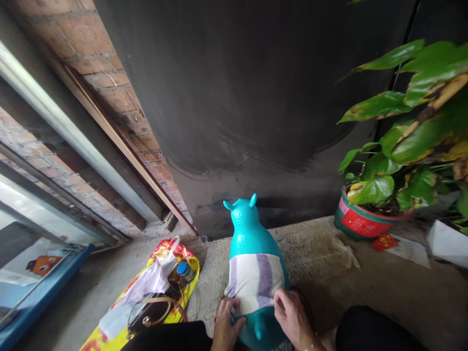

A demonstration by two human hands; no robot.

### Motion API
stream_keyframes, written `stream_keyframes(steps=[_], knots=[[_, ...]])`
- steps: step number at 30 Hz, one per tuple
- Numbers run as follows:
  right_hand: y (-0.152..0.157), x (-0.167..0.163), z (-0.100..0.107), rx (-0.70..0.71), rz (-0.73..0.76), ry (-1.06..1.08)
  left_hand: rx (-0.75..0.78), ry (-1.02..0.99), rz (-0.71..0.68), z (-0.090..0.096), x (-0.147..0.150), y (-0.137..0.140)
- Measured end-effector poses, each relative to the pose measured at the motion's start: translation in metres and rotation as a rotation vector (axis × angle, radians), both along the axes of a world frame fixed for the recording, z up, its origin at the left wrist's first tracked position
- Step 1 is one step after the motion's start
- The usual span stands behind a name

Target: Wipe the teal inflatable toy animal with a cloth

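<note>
I'm sitting on the floor [383, 287] with a teal inflatable animal toy [252, 234] between my knees, its head and small ears pointing away from me toward the dark wall [237, 87]. A white and purple striped cloth [255, 282] is draped over its back. My left hand [225, 325] grips the near left edge of the cloth, thumb pressed against the toy's flank below it. My right hand [292, 317] pinches the near right corner, fingers curled down onto the fabric. Both hands are closed on the cloth, none free.

As I judge it, I'm in the middle of fitting or smoothing the cloth across the toy. It lies fairly flat already; the near edge is what I'm working. The next move would need an even pull from both sides so it doesn't slide off the rounded, slick body.

To my left lies a yellow bag [146, 297]; to my right stands a potted plant [387, 195].
</note>
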State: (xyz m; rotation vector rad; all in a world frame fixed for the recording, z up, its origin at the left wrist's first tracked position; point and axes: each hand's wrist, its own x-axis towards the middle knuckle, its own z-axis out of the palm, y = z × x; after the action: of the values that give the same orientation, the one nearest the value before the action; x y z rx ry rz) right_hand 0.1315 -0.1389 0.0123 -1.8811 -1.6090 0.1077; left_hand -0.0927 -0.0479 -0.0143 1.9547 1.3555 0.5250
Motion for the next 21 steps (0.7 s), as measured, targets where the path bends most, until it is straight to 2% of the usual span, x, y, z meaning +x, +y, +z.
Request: stream_keyframes(steps=[9,12,15,18,21], knots=[[0.035,-0.02,0.061,0.177,0.2,-0.012,0.01,-0.056,0.026,-0.006,-0.002,0.002],[0.037,-0.022,0.067,0.223,0.196,0.002,0.013,-0.048,0.07,-0.007,-0.004,0.003],[0.031,-0.016,0.063,0.263,0.154,0.02,-0.002,-0.049,0.101,-0.006,-0.005,0.004],[0.022,-0.002,0.058,0.258,0.124,0.045,-0.049,-0.055,0.135,0.005,-0.006,0.008],[0.016,0.013,0.065,0.23,0.116,0.103,-0.092,-0.066,0.132,0.039,-0.009,0.017]])
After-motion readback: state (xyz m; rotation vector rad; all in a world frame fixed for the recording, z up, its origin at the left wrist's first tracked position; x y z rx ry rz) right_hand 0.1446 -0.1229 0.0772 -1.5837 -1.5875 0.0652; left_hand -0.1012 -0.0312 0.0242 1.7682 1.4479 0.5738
